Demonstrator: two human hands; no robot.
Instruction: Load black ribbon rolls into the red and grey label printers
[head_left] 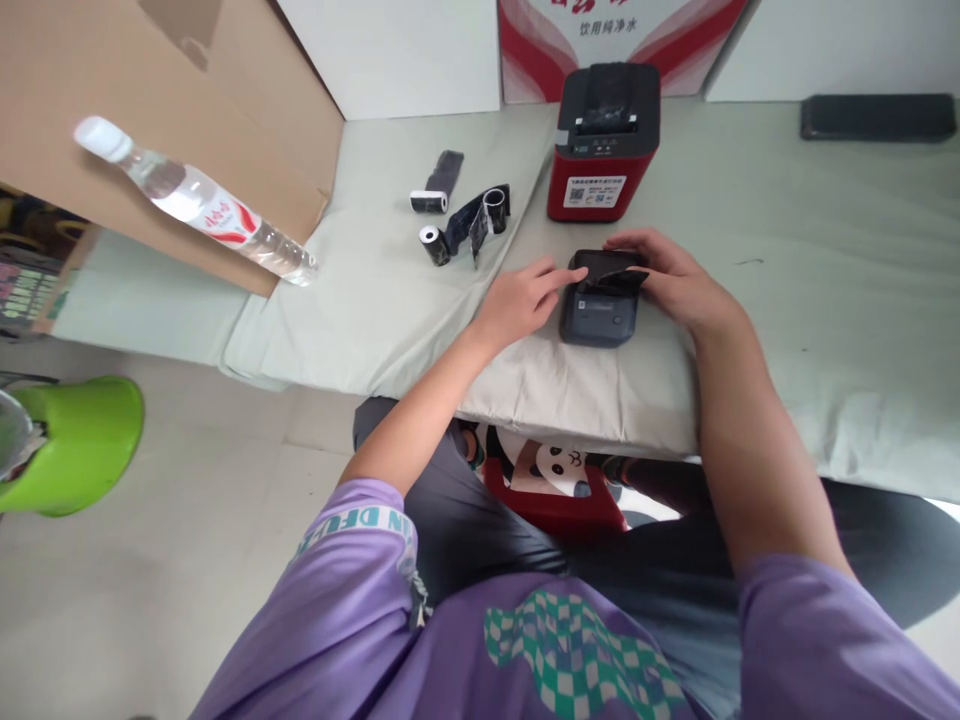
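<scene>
A small dark portable printer point(598, 328) sits on the cloth near its front edge. A black paper strip point(622, 282) sticks up from its top slot. My left hand point(517, 303) comes from the left, index finger stretched out to the printer's upper left edge and the other fingers loosely bent. My right hand point(679, 280) grips the printer's right side, fingers at the back corner and thumb by the end of the strip. Just behind stands a larger red and black printer point(600, 180) with a white label.
Several black paper rolls point(433, 245) lie left of the printers, partly unrolled. A water bottle point(217, 215) leans against a cardboard box point(225, 110). At the back right is a flat black case point(877, 117). A green stool point(90, 440) stands on the floor.
</scene>
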